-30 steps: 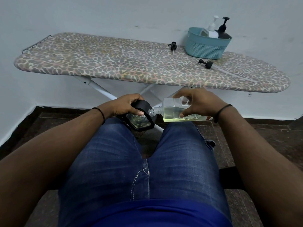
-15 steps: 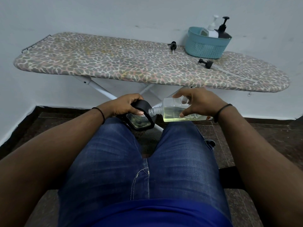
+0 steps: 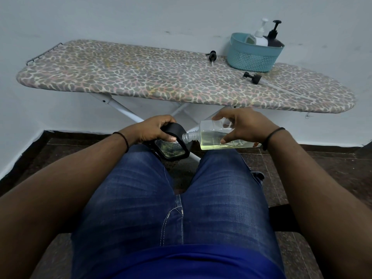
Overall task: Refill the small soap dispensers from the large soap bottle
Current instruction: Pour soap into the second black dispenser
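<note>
Head view, seated person, both hands over the knees, ironing board beyond.

Item 1: clear bottle (image 3: 219, 137), held on its side by the right hand (image 3: 247, 125); pale yellow soap pools along its lower wall; open threaded neck points left, at the mouth of item 2. Laid flat, apparently so the soap runs toward the neck. Fingers spread over the top, thumb beneath, pinching the body.

Item 2: black-framed dispenser (image 3: 171, 148), resting on the left thigh, tilted toward the bottle's neck, likely to catch the pour. Left hand (image 3: 155, 129) grips its upper end, fingers curled round it.

Item 3: two loose black pump heads (image 3: 212, 55) (image 3: 252, 77) on the board's surface (image 3: 141, 81), presumably unscrewed to open the containers.

Item 4: teal basket (image 3: 253, 57), far right, holding a white pump bottle (image 3: 260, 38) and a black pump bottle (image 3: 274, 39).

Both forearms reach forward, wrists near level.
</note>
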